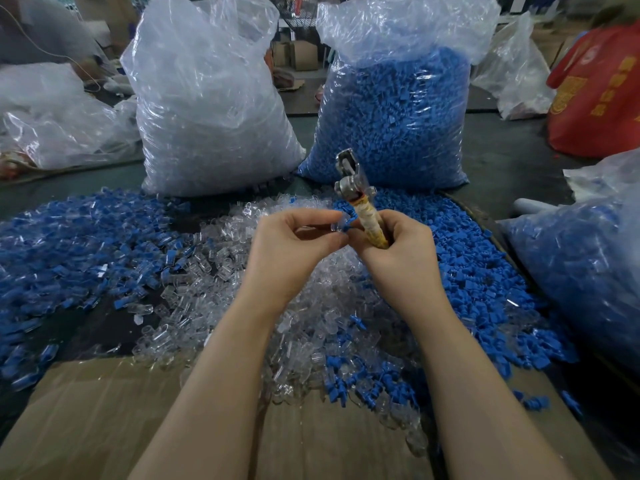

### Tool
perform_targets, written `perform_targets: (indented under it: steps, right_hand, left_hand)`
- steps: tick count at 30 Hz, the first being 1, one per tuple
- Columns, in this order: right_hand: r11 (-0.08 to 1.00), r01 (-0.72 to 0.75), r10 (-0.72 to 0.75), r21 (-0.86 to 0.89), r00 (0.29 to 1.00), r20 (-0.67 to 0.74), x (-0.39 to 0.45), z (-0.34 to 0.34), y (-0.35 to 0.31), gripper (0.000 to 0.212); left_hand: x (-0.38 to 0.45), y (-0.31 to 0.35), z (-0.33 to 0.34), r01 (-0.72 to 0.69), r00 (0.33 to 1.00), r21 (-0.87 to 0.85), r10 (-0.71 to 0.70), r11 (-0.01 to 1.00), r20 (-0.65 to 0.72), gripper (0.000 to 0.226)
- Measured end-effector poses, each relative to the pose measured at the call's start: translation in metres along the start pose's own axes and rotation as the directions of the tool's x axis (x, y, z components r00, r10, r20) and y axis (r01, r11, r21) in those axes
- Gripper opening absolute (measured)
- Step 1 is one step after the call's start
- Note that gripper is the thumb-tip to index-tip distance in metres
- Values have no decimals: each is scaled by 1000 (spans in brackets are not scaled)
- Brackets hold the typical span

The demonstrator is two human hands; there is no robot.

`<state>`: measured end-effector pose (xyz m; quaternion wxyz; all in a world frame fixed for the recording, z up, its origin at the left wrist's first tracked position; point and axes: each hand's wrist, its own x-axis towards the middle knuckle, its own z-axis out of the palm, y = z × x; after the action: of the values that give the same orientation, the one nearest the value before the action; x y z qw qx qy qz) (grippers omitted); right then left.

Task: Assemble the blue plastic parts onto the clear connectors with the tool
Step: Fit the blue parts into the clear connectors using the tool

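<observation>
Blue plastic part [347, 223] on a clear connector [336, 226], pinched by the left hand [298, 242]; right hand [398, 244] grips the tape-wrapped metal-headed tool [360, 199] upright.

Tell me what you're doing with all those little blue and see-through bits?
A person is putting small plastic pieces together. The left hand pinches a clear connector with a blue part against it, right beside the right hand, which grips a tool with a metal head pointing up. Below the hands lie a heap of clear connectors and heaps of blue pieces. Behind stand a bag of clear pieces and a bag of blue pieces.
</observation>
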<state>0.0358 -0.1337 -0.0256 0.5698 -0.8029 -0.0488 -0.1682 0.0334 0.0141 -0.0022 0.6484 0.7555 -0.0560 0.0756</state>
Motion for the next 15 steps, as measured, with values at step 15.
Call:
perform_targets:
  steps: [15]
  right_hand:
    - [999,4,-5,45,1000,27,-1,3,-2,7]
  left_hand:
    - [-1,2,2,22,996,-70,-27,997,-82,23]
